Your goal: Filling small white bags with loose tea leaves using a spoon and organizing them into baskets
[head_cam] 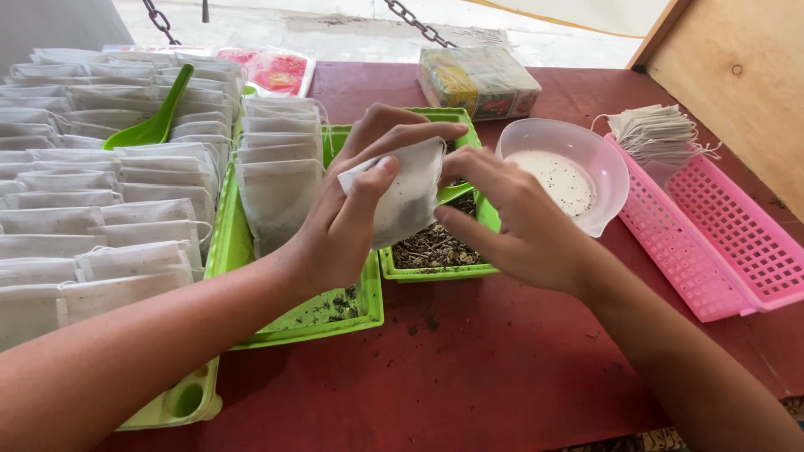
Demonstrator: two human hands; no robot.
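1. Two bare forearms reach in from the near edge over a dark red table (502, 368), which is sprinkled with dark crumbs.
2. Both hands meet on one white filter bag (410, 197), held in the air over the green trays. The left hand (335, 234) wraps its fingers over the top and presses its thumb on the bag's near face. The right hand (523, 222) pinches the bag's right edge between thumb and fingers.
3. That bag looks light, soft and limp, bulging as if part filled. It seems likely to tear or spill if squeezed, so its upper edge looks the safest place to hold.
4. Just beneath sits a small green tray (427, 272) of dark dried leaf, and beside it a larger green tray (335, 314) holding a row of filled white bags (280, 167).
5. Left of that, many more white bags (92, 209) lie in rows, with a green scoop (159, 117) resting on them.
6. To the right stand a pale pink bowl (561, 172) and a pink slotted basket (720, 243) with a stack of empty bags (657, 132).
7. Farthest off lies a wrapped packet (479, 81) near hanging chains (419, 25).
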